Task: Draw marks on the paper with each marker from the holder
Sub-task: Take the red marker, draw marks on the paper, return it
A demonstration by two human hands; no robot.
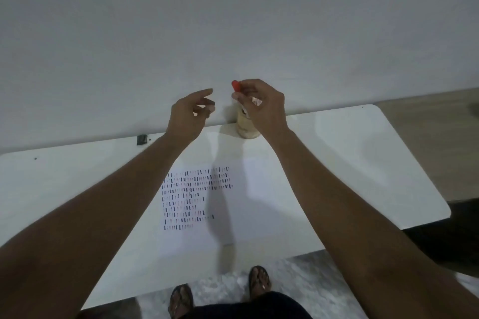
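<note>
My right hand (261, 105) is closed around a red-capped marker (235, 85), held up just above the beige holder (246, 128) at the table's far edge. The marker's red cap sticks out past my fingers to the left; its body is mostly hidden in my hand. My left hand (190, 111) hovers to the left of the marker, fingers loosely apart, holding nothing. The white paper (248, 204) lies in the middle of the table, with several rows of short dark and reddish marks on its left half.
The white table (363, 163) stands against a plain grey wall. A small black object (141, 139) lies at the far left edge. My sandalled feet (220, 290) show below the near edge, on a speckled floor. A dark shape sits at the right.
</note>
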